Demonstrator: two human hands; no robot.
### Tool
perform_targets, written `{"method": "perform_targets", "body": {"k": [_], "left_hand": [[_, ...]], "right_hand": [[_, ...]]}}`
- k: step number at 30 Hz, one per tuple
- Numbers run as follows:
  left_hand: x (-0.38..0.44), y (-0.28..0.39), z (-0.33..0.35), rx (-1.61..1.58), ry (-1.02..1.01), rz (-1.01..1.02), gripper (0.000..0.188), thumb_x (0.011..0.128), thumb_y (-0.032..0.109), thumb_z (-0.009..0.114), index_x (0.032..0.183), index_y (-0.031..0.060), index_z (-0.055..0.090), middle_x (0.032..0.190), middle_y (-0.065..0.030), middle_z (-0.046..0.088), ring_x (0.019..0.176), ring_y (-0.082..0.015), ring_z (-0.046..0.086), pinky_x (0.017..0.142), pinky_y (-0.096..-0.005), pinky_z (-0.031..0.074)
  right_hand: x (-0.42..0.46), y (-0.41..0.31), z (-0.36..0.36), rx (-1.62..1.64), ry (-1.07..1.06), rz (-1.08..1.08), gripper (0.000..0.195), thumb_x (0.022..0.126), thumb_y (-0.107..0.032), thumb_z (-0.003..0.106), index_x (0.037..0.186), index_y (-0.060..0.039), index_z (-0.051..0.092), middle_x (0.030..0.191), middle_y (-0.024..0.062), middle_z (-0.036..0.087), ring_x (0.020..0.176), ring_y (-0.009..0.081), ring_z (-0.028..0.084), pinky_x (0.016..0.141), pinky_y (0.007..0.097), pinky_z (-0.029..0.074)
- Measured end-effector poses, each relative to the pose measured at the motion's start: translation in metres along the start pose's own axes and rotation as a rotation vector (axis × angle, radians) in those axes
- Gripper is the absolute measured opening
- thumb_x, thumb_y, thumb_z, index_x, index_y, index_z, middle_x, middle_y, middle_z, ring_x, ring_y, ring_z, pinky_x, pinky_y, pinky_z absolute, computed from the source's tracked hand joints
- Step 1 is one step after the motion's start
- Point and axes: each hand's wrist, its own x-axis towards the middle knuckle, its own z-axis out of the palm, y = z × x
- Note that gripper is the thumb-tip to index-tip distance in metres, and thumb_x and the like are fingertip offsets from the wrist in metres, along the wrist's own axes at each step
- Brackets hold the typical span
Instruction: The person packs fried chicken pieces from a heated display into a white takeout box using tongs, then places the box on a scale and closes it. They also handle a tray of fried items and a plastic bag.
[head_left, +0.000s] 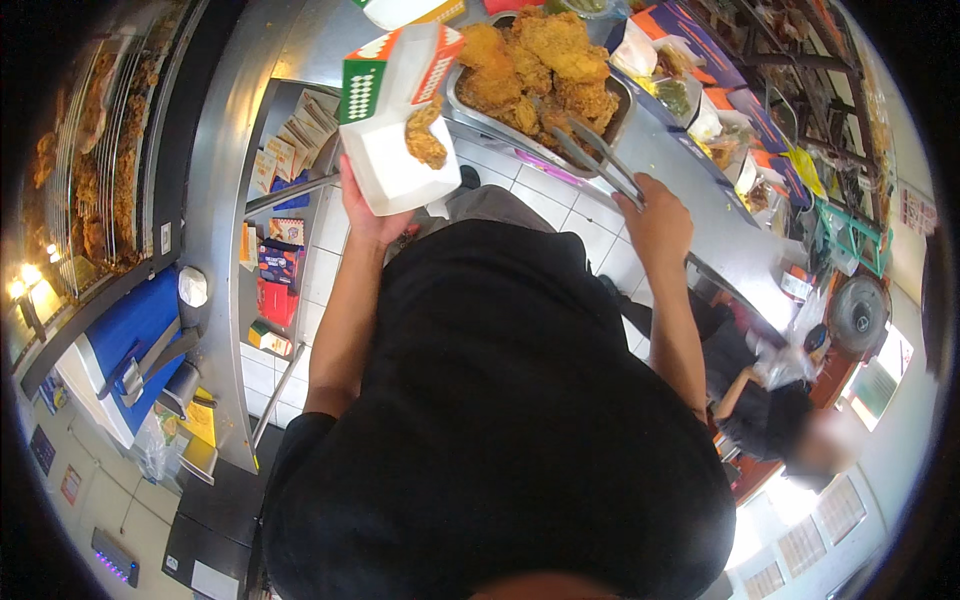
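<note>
My left hand holds an open cardboard takeaway box from below, its red, green and white lid raised. Inside the box lies one piece of fried chicken. Metal tongs are gripped in my right hand, their tips reaching into a metal tray heaped with fried chicken pieces. Whether the tips touch or pinch a piece cannot be told. The tray stands at the counter's edge, just right of the box.
Boxes with wrapped food stand along the steel counter at right. A glass-fronted cabinet of fried chicken is at left, above a blue cutting board with a cleaver. Shelves below hold folded packaging. Another person is at far right.
</note>
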Motion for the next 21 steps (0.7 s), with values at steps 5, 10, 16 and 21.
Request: {"method": "perform_targets", "body": {"k": [5,10,16,21], "left_hand": [[0.005,-0.013,0.013,-0.028,-0.039,-0.067,0.074,0.088,0.065,0.033,0.143,0.0146,0.029,0.145,-0.0097,0.034,0.133,-0.0312,0.033,0.109,-0.0529,0.023],[0.019,-0.025,0.024,-0.005,-0.121,-0.113,0.074,0.089,0.063,0.031,0.145,0.0142,0.026,0.146,-0.0119,0.032,0.133,-0.0335,0.032,0.109,-0.0548,0.023],[0.024,-0.025,0.011,-0.119,-0.138,-0.157,0.068,0.09,0.057,0.035,0.141,0.0133,0.034,0.144,-0.011,0.037,0.13,-0.0322,0.037,0.108,-0.051,0.027],[0.014,-0.008,0.016,-0.354,-0.152,-0.237,0.072,0.086,0.057,0.039,0.14,0.0101,0.036,0.143,-0.014,0.038,0.13,-0.0373,0.036,0.105,-0.0533,0.032]], "right_hand": [[-0.014,0.023,-0.029,0.3,-0.006,-0.028,0.041,0.074,-0.034,0.074,0.104,-0.0078,0.065,0.082,0.0127,0.066,0.073,0.029,0.064,0.065,0.0367,0.048],[-0.024,-0.011,-0.051,0.641,-0.17,-0.215,0.039,0.072,-0.027,0.077,0.102,-0.0036,0.063,0.072,0.0074,0.058,0.063,0.0157,0.052,0.06,0.0284,0.043],[-0.019,0.005,-0.033,0.82,-0.025,-0.198,0.045,0.08,-0.024,0.073,0.113,-0.0003,0.055,0.075,0.0,0.052,0.066,0.009,0.046,0.061,0.023,0.04],[-0.013,0.028,-0.008,0.982,0.037,0.035,0.049,0.083,-0.019,0.069,0.123,0.0003,0.049,0.088,0.0017,0.055,0.075,0.0082,0.049,0.067,0.0216,0.042]]}}
